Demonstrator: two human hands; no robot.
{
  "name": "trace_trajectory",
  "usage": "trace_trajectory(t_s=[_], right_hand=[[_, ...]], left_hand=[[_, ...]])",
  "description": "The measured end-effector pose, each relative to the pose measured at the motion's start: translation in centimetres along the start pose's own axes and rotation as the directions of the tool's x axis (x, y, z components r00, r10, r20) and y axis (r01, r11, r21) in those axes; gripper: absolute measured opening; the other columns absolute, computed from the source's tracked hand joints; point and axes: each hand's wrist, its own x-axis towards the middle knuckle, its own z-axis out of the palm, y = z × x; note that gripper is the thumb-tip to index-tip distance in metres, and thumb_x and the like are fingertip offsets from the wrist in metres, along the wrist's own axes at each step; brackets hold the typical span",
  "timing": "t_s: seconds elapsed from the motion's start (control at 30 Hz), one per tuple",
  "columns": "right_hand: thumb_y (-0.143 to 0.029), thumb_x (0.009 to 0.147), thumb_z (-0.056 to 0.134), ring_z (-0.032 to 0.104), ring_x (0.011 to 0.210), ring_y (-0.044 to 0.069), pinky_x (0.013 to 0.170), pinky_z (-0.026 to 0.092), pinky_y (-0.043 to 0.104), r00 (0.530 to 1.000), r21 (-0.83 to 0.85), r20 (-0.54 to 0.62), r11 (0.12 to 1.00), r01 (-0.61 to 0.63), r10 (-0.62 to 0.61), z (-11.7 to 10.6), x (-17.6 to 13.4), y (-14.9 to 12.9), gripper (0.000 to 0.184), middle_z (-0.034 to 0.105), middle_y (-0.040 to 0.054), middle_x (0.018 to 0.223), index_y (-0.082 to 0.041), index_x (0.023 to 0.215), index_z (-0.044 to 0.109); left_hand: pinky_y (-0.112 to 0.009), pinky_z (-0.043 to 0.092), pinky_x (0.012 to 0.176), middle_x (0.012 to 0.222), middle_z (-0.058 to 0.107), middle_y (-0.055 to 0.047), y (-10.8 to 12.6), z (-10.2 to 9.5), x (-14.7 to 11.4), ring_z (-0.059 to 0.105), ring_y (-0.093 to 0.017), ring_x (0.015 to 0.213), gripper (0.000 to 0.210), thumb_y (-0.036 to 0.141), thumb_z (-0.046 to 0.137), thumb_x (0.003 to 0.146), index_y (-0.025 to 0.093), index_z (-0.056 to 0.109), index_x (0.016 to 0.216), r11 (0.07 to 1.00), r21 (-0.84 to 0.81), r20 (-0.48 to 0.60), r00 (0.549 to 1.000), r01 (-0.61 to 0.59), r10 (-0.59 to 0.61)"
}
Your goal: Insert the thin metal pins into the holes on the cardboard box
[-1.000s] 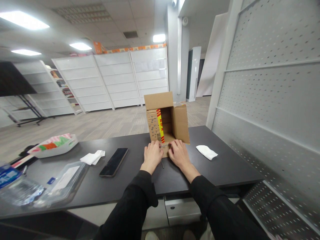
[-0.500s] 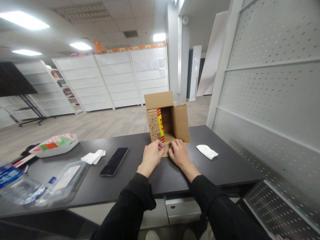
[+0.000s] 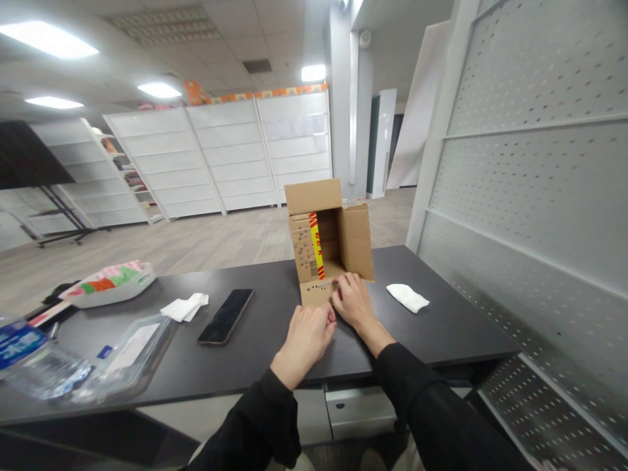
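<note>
Our right hand [image 3: 354, 302] presses flat, fingers spread, on the cardboard box's [image 3: 328, 240] lower flap; our left hand [image 3: 308, 333] curls loosely closed just before it.

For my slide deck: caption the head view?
Right hand presses cardboard box flap; left hand beside it.

A single head-worn camera looks forward and slightly down across the black table [image 3: 432, 340] from its near edge, close above the forearms; the cardboard box [image 3: 328, 242] sits at 12 o'clock, shelving beyond.
</note>
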Motion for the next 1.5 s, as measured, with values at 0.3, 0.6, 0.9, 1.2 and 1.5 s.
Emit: trace_trajectory(t_s=[0.3,0.6,0.9,1.2,1.5], right_hand=[[-0.013,0.082,0.049,0.047,0.093,0.025,0.081,0.036,0.036,1.0,0.002,0.006,1.0,-0.002,0.002,0.2,0.0,0.2,0.016,0.059,0.0088,0.095,-0.018,0.094,0.059],[-0.013,0.082,0.048,0.048,0.094,0.025,0.082,0.035,0.036,1.0,-0.002,0.019,1.0,-0.009,0.009,-0.1,0.0,-0.1,0.016,0.059,0.0095,0.095,-0.018,0.093,0.059],[-0.013,0.081,0.05,0.047,0.094,0.025,0.081,0.036,0.036,1.0,-0.013,0.012,1.0,-0.003,0.003,0.1,0.0,0.1,0.017,0.058,0.0091,0.094,-0.018,0.094,0.059],[-0.013,0.082,0.048,0.048,0.094,0.026,0.082,0.036,0.037,1.0,0.024,0.009,1.0,-0.007,0.007,-0.2,0.0,-0.1,0.016,0.059,0.0094,0.095,-0.018,0.094,0.059],[-0.014,0.082,0.049,0.047,0.094,0.025,0.082,0.036,0.036,1.0,0.008,0.018,1.0,-0.009,0.009,-0.3,-0.1,-0.1,0.015,0.059,0.0093,0.095,-0.017,0.093,0.059]], left_hand=[[-0.032,0.039,0.081,0.093,0.07,-0.005,0.0,1.6,-0.9,0.063,-0.02,0.094,0.012,0.02,0.051,0.087,0.021,0.063,0.09,1.0,0.024,0.021,1.0,-0.009,0.009],[-0.033,0.039,0.083,0.097,0.068,-0.007,-0.4,2.2,-1.3,0.061,-0.021,0.096,0.017,0.02,0.046,0.09,0.02,0.063,0.094,0.997,0.071,0.02,1.0,0.0,-0.001],[-0.034,0.04,0.085,0.104,0.065,-0.007,-0.6,2.0,-1.8,0.058,-0.022,0.1,0.016,0.023,0.049,0.09,0.022,0.063,0.098,0.994,0.112,-0.008,1.0,-0.001,0.001],[-0.038,0.043,0.086,0.11,0.061,-0.01,-1.3,2.2,-2.3,0.056,-0.027,0.104,0.031,0.035,0.05,0.09,0.026,0.062,0.117,0.989,0.131,-0.067,0.996,0.074,-0.066],[-0.037,0.043,0.083,0.113,0.064,-0.008,-1.8,2.2,-2.2,0.057,-0.025,0.103,0.03,0.03,0.044,0.094,0.024,0.065,0.115,0.986,0.166,-0.043,0.999,-0.002,0.009]])
